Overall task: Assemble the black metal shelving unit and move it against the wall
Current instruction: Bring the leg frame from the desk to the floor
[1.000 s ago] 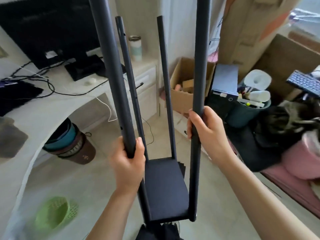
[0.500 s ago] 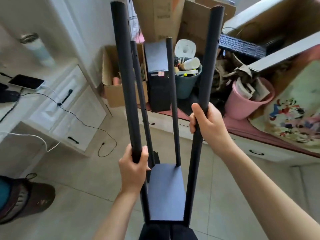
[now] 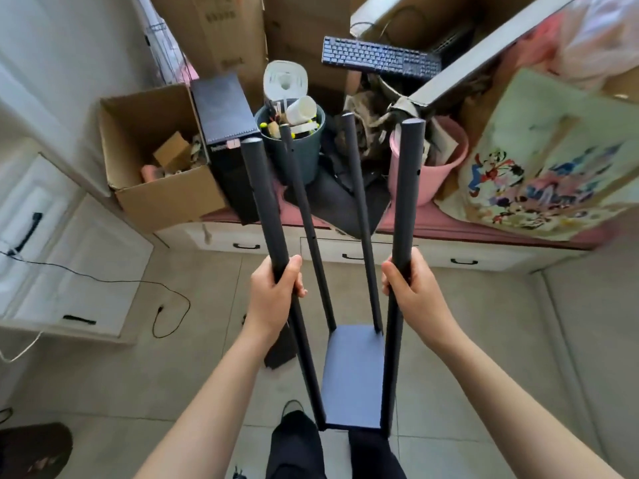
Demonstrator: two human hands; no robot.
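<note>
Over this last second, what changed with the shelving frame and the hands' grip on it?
The view swung from the desk toward the cluttered bench with the keyboard and pink bucket. The shelving unit turned with it. Unchanged: the left hand and right hand each grip a front post, and the single shelf sits at the bottom.

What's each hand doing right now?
Left hand: grips the near left post.
Right hand: grips the near right post.

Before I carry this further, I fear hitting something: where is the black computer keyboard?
The black computer keyboard lies top centre-right in the head view, on the clutter above the pink plastic bucket.
</note>
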